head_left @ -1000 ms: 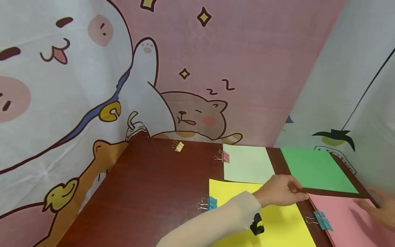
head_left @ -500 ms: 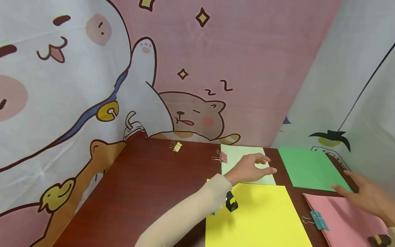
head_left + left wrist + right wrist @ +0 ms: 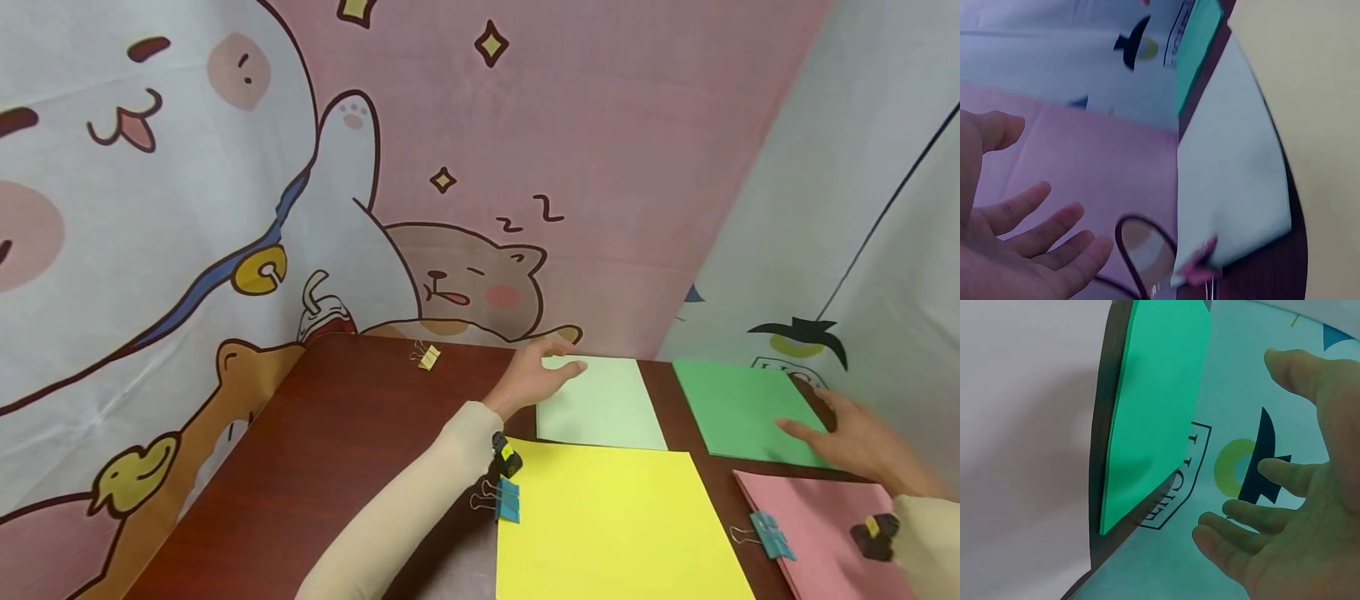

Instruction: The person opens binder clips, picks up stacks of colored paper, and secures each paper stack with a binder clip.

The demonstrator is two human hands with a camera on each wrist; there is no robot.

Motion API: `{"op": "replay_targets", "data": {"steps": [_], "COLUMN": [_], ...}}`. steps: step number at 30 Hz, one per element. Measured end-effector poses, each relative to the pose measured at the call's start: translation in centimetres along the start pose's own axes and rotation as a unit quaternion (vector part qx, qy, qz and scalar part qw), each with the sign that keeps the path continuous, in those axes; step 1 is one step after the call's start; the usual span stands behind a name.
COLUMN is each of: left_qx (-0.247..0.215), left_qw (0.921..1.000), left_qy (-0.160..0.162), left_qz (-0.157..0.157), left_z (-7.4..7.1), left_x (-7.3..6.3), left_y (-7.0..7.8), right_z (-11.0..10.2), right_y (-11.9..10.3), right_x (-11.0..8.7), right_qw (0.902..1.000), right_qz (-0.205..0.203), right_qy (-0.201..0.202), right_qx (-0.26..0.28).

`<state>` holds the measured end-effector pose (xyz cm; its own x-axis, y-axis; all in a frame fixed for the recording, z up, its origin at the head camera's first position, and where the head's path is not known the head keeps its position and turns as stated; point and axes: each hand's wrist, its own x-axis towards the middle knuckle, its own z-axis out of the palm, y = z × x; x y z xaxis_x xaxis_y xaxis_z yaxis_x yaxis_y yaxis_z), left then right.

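Observation:
My left hand is over the left edge of the pale green paper, thumb and fingers spread apart and holding nothing. In the head view it covers the pink binder clip; the left wrist view shows that pink clip on the paper's edge. At the right side of the green paper stack, my right hand has its fingers spread, nothing between them. The right wrist view shows the green stack beside those fingers.
Yellow paper with a blue binder clip lies in front. Pink paper with a teal binder clip is at the right. A yellow binder clip sits near the back edge of the dark red table.
My left hand has moved left and back, from the pink paper's corner to the pale green paper's left edge. My right hand has moved from the pink paper back toward the green stack.

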<state>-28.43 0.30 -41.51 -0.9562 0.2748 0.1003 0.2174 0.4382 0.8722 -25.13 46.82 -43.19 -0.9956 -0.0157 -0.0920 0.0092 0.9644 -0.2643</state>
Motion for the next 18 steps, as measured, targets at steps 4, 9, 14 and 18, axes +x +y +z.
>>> {"op": "replay_targets", "data": {"steps": [4,9,14,18], "left_qx": [-0.023,-0.012,-0.005,0.0], "left_qw": [0.9994,0.9983,0.9965,0.9947], "left_qy": [0.024,0.054,0.077,0.094], "left_qz": [-0.005,-0.02,-0.031,-0.041], "left_z": [-1.9,-3.9,-6.0,-7.7], "left_x": [0.3,0.6,0.9,0.9], "left_y": [-1.8,-4.0,-6.1,-7.5], "right_z": [-0.1,0.2,0.3,0.4], "right_y": [0.3,0.9,1.4,1.6], "right_x": [0.7,1.1,1.5,1.9], "right_qw": [0.9998,0.9989,0.9977,0.9954], "right_qz": [0.008,0.009,0.016,0.029], "right_qy": [-0.014,-0.037,-0.056,-0.077], "right_qx": [0.012,0.027,0.035,0.05]}}
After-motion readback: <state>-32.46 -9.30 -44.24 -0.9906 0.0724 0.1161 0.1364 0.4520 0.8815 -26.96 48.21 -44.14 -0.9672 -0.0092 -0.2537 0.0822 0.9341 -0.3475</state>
